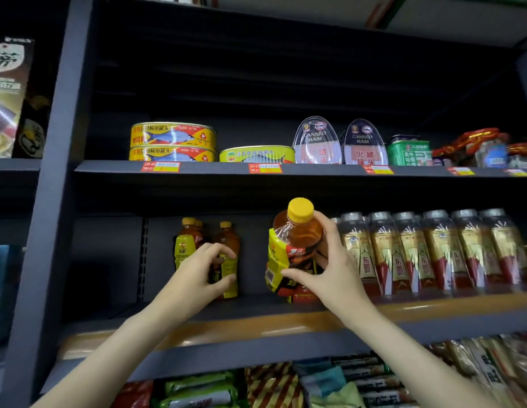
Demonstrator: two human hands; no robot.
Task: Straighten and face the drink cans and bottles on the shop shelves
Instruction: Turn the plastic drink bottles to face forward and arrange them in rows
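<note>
Right hand [330,269] grips a yellow-capped tea bottle [294,245], thumb across the label front and fingers curled round its right side; the bottle tilts left at the front edge of the middle shelf [256,325], just left of the row of gold-labelled bottles [433,251]. Left hand [203,272] reaches deeper over the same shelf, fingers and thumb curled round a second tea bottle [228,260] standing beside another [185,242] at the back.
</note>
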